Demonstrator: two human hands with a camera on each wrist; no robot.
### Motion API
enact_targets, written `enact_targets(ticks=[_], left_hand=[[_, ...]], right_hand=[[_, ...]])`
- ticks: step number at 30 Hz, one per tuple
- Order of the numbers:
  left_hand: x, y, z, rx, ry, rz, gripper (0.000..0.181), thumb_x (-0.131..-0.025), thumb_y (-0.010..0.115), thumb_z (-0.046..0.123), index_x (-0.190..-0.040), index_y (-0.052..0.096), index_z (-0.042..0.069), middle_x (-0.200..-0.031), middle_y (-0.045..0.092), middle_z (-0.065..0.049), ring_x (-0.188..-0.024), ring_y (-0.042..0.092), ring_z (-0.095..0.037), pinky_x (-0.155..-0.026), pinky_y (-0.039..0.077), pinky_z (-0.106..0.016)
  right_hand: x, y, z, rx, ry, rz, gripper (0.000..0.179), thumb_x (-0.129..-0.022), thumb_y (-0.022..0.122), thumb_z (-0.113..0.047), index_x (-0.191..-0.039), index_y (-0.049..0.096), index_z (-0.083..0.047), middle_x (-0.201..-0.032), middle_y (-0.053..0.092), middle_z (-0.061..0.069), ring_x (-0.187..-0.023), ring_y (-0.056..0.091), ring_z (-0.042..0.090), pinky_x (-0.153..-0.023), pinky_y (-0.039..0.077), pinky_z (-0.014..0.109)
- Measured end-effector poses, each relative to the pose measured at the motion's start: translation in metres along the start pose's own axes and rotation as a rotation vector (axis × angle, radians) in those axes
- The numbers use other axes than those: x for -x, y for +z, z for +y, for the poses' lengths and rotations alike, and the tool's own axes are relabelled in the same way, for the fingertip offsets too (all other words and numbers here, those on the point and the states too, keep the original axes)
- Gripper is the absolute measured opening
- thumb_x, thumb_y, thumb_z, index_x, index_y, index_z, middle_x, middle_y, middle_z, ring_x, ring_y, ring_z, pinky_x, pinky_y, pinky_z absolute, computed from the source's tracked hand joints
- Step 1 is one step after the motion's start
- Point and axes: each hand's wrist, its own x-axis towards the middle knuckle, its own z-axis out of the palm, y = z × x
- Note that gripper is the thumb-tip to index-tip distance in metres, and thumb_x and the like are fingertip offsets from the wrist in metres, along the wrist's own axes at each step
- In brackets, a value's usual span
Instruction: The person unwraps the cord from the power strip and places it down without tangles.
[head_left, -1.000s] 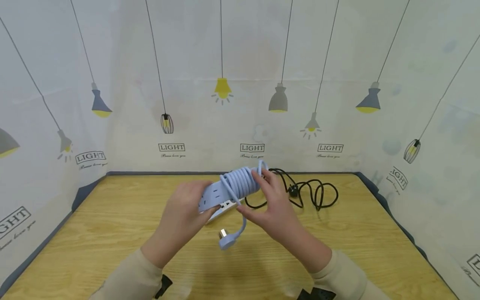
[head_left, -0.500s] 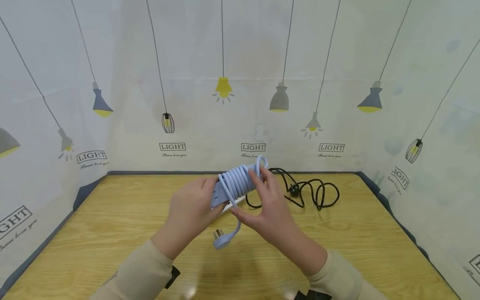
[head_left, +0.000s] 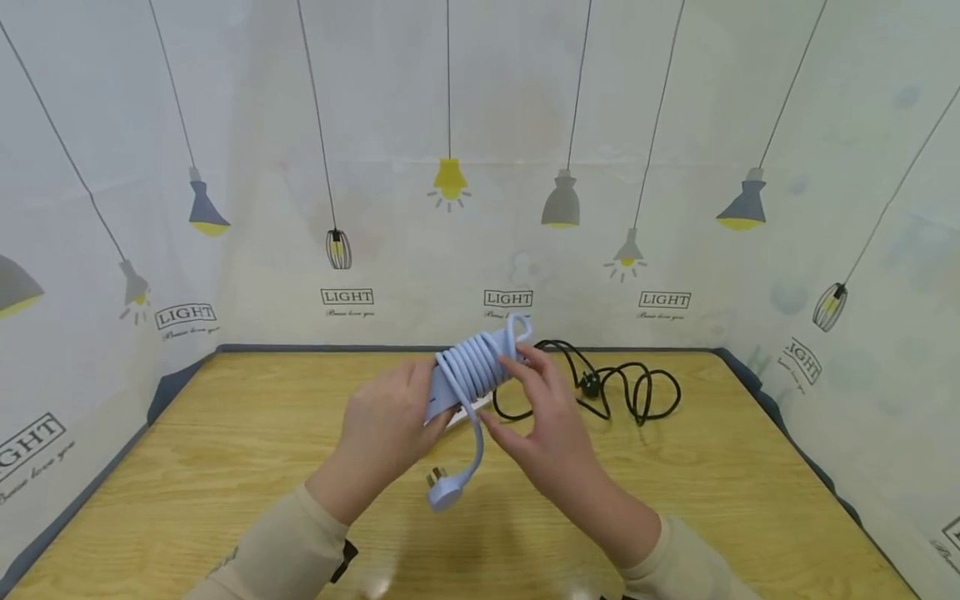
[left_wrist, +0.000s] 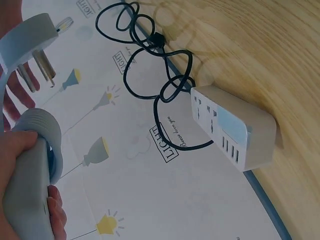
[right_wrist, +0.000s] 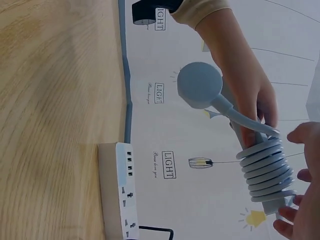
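Note:
My left hand (head_left: 386,412) grips the near end of a light blue power strip (head_left: 441,398), held up over the table. Its cord (head_left: 472,367) is wound round the strip in several tight turns, and a small loop stands up at the far end. From the coil hangs the cord's free end with a three-pin plug (head_left: 446,493). My right hand (head_left: 555,433) has its fingertips at the strip's far end, while its thumb stands apart from the cord. In the right wrist view, the right-hand fingers (right_wrist: 284,227) lie beside the strip's end.
A white power strip (left_wrist: 230,132) with USB ports lies on the wooden table (head_left: 262,450) behind the held one. Its black cord (head_left: 651,417) spreads in loose loops to the right, with a black plug (head_left: 590,383) among them. A lamp-patterned backdrop (head_left: 420,267) surrounds the table.
The left hand has shifted right and up along the strip, covering more of its sockets. The right thumb has come off the cord. The plug end hangs slightly lower and farther left.

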Motion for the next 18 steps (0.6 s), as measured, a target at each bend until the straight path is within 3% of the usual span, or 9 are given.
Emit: enact_targets(ticks=[4, 8, 11, 18], left_hand=[[0.001, 0.001, 0.000, -0.006, -0.011, 0.009, 0.051, -0.078, 0.079, 0.036, -0.107, 0.061, -0.002, -0.081, 0.066, -0.010, -0.060, 0.063, -0.020, -0.047, 0.051, -0.034], [0.002, 0.000, 0.001, 0.020, -0.034, 0.002, 0.050, -0.077, 0.079, 0.038, -0.105, 0.063, -0.001, -0.080, 0.066, -0.009, -0.059, 0.062, -0.019, -0.046, 0.050, -0.034], [0.003, -0.001, 0.003, 0.038, -0.040, 0.009, 0.049, -0.077, 0.080, 0.038, -0.103, 0.064, -0.001, -0.079, 0.067, -0.008, -0.057, 0.061, -0.018, -0.044, 0.049, -0.033], [0.004, 0.000, 0.006, 0.039, -0.009, 0.020, 0.044, -0.079, 0.079, 0.030, -0.103, 0.064, -0.003, -0.078, 0.065, -0.009, -0.057, 0.062, -0.019, -0.045, 0.050, -0.033]], right_hand=[[0.001, -0.001, -0.003, -0.001, -0.026, 0.027, 0.034, -0.085, 0.077, -0.018, -0.114, 0.064, -0.005, -0.114, 0.057, 0.006, -0.105, 0.055, 0.019, -0.088, 0.049, 0.040], [0.000, 0.001, -0.009, -0.024, 0.044, -0.079, 0.019, -0.087, 0.074, -0.022, -0.101, 0.068, -0.011, -0.090, 0.062, -0.005, -0.084, 0.058, 0.010, -0.074, 0.051, 0.033], [-0.002, 0.004, -0.014, -0.042, 0.106, -0.152, 0.015, -0.087, 0.074, -0.021, -0.098, 0.068, -0.012, -0.084, 0.061, -0.008, -0.079, 0.057, 0.008, -0.070, 0.051, 0.030], [-0.004, 0.006, -0.021, -0.043, 0.113, -0.188, 0.012, -0.085, 0.073, -0.008, -0.097, 0.068, -0.008, -0.078, 0.062, -0.007, -0.072, 0.059, 0.007, -0.066, 0.052, 0.026]])
